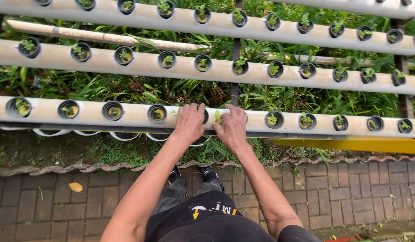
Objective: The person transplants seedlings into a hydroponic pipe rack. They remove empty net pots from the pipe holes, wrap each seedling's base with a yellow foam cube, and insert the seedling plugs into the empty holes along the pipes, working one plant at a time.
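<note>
Both hands rest palm down on the nearest white pipe (126,115). The left hand (189,123) lies with fingers (192,109) close together, covering a planting hole. Just beside it, the right hand (232,127) pinches a small green seedling (218,117) with its fingers (226,112) curled. Along the pipe, black net cups (157,113) hold other seedlings. Below lies brick paving (341,188).
</note>
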